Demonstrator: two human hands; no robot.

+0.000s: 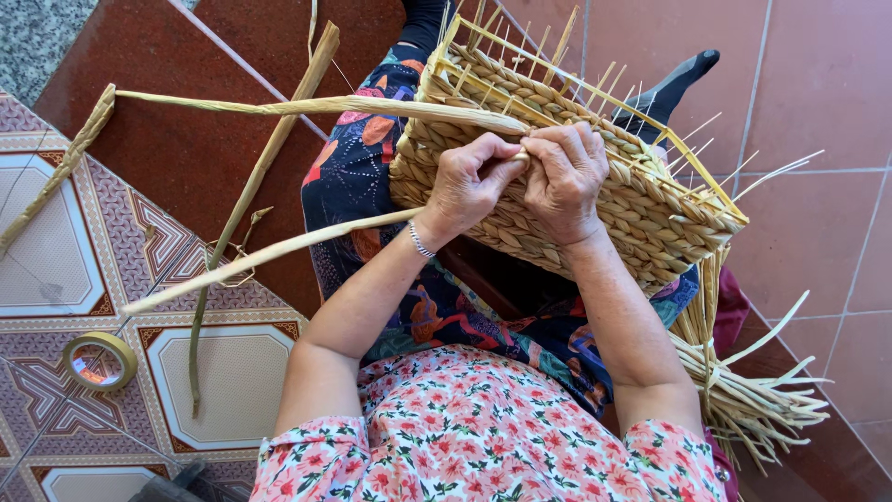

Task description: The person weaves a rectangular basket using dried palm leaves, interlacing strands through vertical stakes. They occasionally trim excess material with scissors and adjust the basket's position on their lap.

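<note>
- The left hand is closed in a pinch on a flat woven strand at the side of a half-made woven basket; thumb and fingers press the strand against the weave.
- The right hand lies just beside it, fingers curled down onto the basket wall and touching the same spot, so it is closed on the weave rather than open.
- The basket rests tilted on the person's lap, above the patterned skirt, with its open side toward the far right.
- Risk, as I judge it: the long strand runs far out to the left over the floor and could twist or crack where it is bent at the pinch if pulled too hard.
- A second risk: the thin upright stakes stick out bare along the rim and could snap or prick a finger if the basket tips.
- The basket looks pale straw-coloured, with thick braided rows packed tight and a stiff rectangular frame.
- A loose bundle of reeds lies near the right, beside the person's knee.
- A roll of tape sits on the tiled floor at the near left, well apart from the hands.
- Another long reed crosses below the left wrist.
</note>
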